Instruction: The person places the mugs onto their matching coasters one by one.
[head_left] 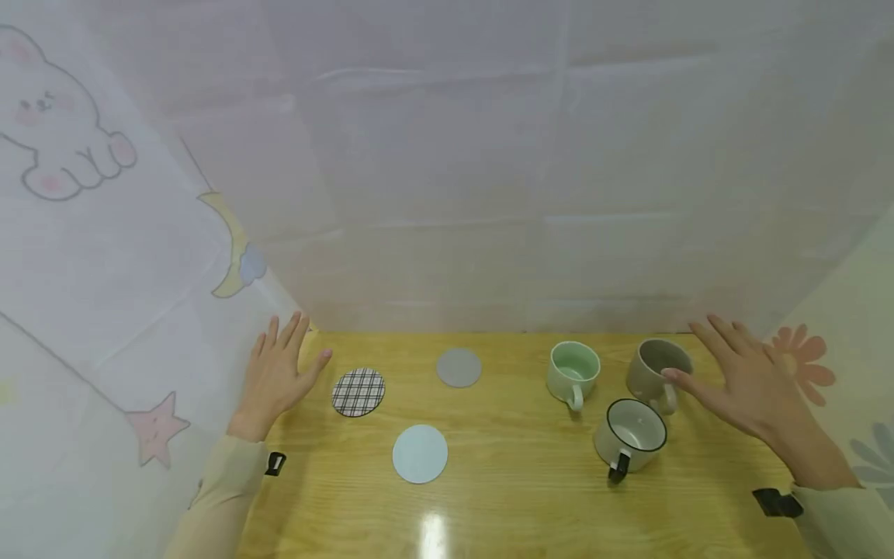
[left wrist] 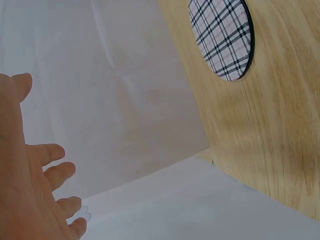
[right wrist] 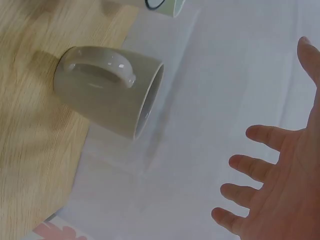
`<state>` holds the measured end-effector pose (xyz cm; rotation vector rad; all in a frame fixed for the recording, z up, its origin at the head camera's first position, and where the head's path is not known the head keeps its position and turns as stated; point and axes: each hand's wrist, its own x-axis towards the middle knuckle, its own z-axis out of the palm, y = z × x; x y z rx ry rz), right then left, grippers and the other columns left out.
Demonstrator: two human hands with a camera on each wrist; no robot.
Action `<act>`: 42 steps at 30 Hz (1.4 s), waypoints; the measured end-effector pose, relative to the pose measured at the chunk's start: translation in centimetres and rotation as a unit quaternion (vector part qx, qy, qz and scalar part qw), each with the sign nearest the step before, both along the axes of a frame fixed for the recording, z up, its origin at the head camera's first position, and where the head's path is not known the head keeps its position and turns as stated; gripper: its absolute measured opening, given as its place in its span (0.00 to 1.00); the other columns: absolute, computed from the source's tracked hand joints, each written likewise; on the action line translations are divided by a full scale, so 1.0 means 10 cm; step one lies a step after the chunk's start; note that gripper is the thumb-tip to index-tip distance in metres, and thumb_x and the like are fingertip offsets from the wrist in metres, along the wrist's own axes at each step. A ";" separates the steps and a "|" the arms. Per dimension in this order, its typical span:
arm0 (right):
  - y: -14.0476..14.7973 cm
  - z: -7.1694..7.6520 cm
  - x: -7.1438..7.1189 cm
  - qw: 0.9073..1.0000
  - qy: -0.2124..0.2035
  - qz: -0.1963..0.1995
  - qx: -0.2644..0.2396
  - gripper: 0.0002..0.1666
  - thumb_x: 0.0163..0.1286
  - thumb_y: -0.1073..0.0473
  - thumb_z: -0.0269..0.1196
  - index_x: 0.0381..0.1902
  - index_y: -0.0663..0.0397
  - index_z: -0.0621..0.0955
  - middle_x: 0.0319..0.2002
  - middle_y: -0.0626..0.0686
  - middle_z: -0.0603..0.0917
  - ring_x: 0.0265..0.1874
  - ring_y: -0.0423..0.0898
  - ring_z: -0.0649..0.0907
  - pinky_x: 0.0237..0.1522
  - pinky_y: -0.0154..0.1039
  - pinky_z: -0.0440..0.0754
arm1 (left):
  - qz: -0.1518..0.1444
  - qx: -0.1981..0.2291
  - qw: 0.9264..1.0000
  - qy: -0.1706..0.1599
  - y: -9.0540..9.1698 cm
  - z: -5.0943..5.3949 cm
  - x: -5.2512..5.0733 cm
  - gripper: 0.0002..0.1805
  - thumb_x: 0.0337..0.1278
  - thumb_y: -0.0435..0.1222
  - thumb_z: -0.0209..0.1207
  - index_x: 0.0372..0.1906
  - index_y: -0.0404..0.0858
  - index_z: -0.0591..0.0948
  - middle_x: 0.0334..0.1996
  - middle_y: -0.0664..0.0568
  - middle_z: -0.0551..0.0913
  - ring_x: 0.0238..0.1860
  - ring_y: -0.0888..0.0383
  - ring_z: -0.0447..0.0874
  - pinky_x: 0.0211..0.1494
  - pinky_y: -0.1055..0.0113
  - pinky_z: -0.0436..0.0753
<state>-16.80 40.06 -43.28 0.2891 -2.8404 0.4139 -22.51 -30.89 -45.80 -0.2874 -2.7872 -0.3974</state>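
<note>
one greyish mug (head_left: 646,379) near right hand (head_left: 756,382)

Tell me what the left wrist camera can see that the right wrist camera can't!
Only the left wrist view shows the left hand, the round plaid coaster and a small bluish print.

Only the right wrist view shows the right hand, the grey-beige mug, part of another mug cut off by the top edge, and a bit of pink flower print at the bottom.

Both show the wooden table and the pale sheeting.
</note>
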 end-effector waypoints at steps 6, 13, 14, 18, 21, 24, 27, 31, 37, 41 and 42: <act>-0.04 0.05 0.12 1.000 0.007 0.001 -0.019 0.57 0.72 0.36 0.69 0.87 0.52 0.58 0.84 0.69 0.55 0.82 0.77 0.50 0.78 0.80 0.33 | -0.006 0.005 1.000 0.001 0.04 -0.05 0.00 0.48 0.77 0.63 0.52 0.85 0.34 0.59 0.85 0.37 0.58 0.84 0.25 0.46 0.83 0.28 0.50; -0.13 0.08 0.24 0.999 0.031 0.000 -0.040 0.56 0.68 0.39 0.73 0.85 0.50 0.63 0.82 0.66 0.62 0.77 0.77 0.63 0.54 0.79 0.67 | -0.008 0.013 1.000 0.008 0.08 -0.09 0.01 0.48 0.77 0.63 0.52 0.84 0.33 0.61 0.84 0.37 0.59 0.85 0.27 0.47 0.82 0.29 0.52; -0.14 0.08 0.26 0.998 0.037 0.002 -0.041 0.55 0.68 0.39 0.73 0.84 0.52 0.64 0.81 0.66 0.64 0.75 0.77 0.65 0.53 0.77 0.69 | -0.008 0.013 1.000 0.008 0.07 -0.09 0.01 0.48 0.77 0.63 0.52 0.84 0.33 0.60 0.84 0.37 0.59 0.85 0.28 0.47 0.83 0.29 0.52; -0.20 0.08 0.32 0.998 0.039 0.000 -0.049 0.53 0.69 0.40 0.73 0.83 0.56 0.66 0.79 0.66 0.67 0.68 0.78 0.71 0.52 0.76 0.71 | -0.008 0.011 1.000 0.006 0.07 -0.10 0.01 0.48 0.77 0.63 0.52 0.84 0.33 0.60 0.84 0.36 0.59 0.85 0.28 0.46 0.83 0.29 0.52; -0.24 0.08 0.36 0.998 0.027 -0.003 -0.054 0.53 0.71 0.41 0.71 0.84 0.57 0.64 0.79 0.67 0.66 0.65 0.81 0.72 0.50 0.78 0.71 | -0.005 0.013 1.000 0.002 0.05 -0.12 0.02 0.48 0.77 0.63 0.52 0.84 0.33 0.60 0.84 0.37 0.59 0.85 0.28 0.46 0.83 0.29 0.51; -0.27 0.06 0.39 0.998 0.026 -0.001 -0.065 0.51 0.72 0.42 0.71 0.84 0.56 0.64 0.79 0.68 0.67 0.66 0.82 0.71 0.51 0.79 0.69 | -0.002 0.014 1.000 0.001 0.04 -0.13 0.03 0.48 0.77 0.62 0.52 0.84 0.33 0.61 0.84 0.37 0.59 0.85 0.28 0.47 0.82 0.29 0.52; -0.31 0.03 0.40 0.996 0.048 0.003 -0.076 0.50 0.69 0.44 0.73 0.82 0.56 0.68 0.76 0.68 0.71 0.67 0.79 0.71 0.53 0.77 0.69 | -0.002 0.013 1.000 0.000 0.03 -0.15 0.04 0.48 0.77 0.62 0.52 0.84 0.33 0.61 0.84 0.36 0.59 0.84 0.27 0.47 0.82 0.29 0.52; -0.36 -0.01 0.44 0.993 0.070 0.007 -0.091 0.49 0.66 0.45 0.76 0.79 0.56 0.72 0.73 0.67 0.74 0.66 0.77 0.73 0.55 0.75 0.70 | -0.004 0.017 1.000 -0.001 0.04 -0.17 0.06 0.47 0.77 0.62 0.52 0.84 0.32 0.61 0.84 0.36 0.60 0.85 0.27 0.46 0.82 0.28 0.52; -0.42 -0.04 0.54 0.993 0.038 -0.002 -0.113 0.44 0.70 0.47 0.73 0.78 0.56 0.72 0.74 0.69 0.72 0.64 0.80 0.73 0.50 0.78 0.70 | -0.005 0.024 1.000 -0.004 0.04 -0.21 0.08 0.47 0.78 0.62 0.52 0.83 0.32 0.62 0.84 0.38 0.59 0.85 0.27 0.46 0.82 0.28 0.52; -0.47 -0.06 0.59 0.991 0.036 0.000 -0.128 0.41 0.72 0.49 0.72 0.77 0.54 0.74 0.71 0.68 0.75 0.62 0.79 0.75 0.49 0.77 0.71 | -0.001 0.025 1.000 -0.007 0.02 -0.24 0.10 0.47 0.77 0.62 0.52 0.84 0.33 0.62 0.84 0.38 0.59 0.85 0.27 0.46 0.82 0.28 0.51; -0.48 -0.07 0.61 0.991 0.037 -0.001 -0.130 0.39 0.72 0.49 0.72 0.77 0.54 0.74 0.70 0.68 0.76 0.62 0.79 0.75 0.49 0.77 0.71 | 0.000 0.025 1.000 -0.007 0.01 -0.24 0.11 0.47 0.77 0.62 0.52 0.84 0.33 0.62 0.84 0.38 0.60 0.85 0.27 0.46 0.82 0.28 0.52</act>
